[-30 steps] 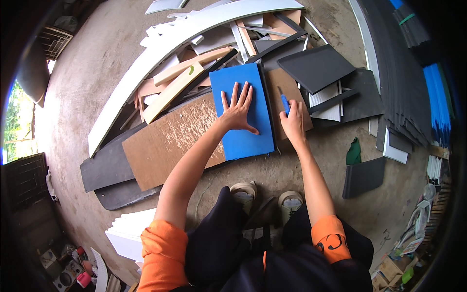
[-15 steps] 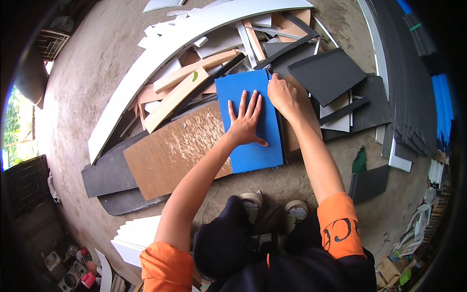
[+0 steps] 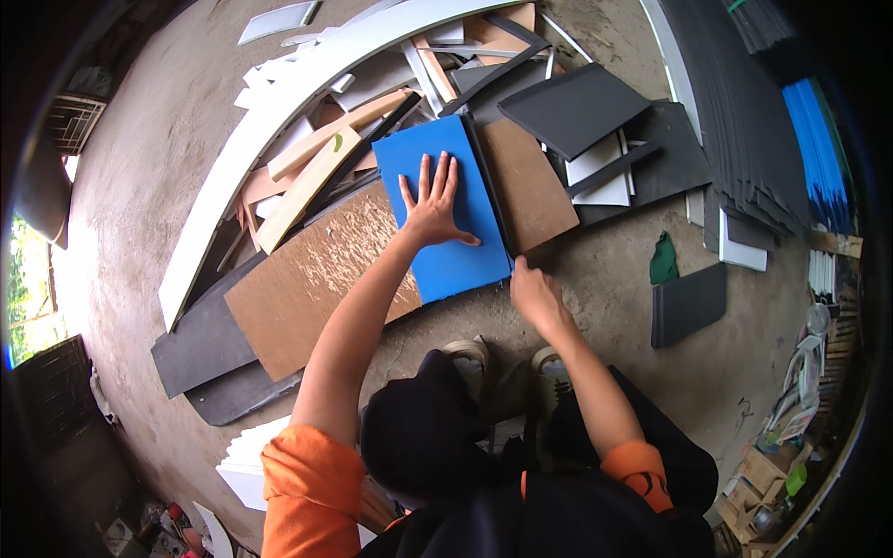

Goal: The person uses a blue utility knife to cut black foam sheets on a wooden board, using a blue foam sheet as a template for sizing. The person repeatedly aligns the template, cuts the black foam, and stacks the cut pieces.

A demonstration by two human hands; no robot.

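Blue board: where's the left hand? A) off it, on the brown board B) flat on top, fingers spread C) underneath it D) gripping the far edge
B: the left hand lies palm-down with fingers spread on top of the blue board, while the right hand is at its near right corner.

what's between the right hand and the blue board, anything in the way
Nothing visible. The right hand is closed at the lower right corner of the blue board, beside the dark strip along its right edge. The left hand lies flat on the board.
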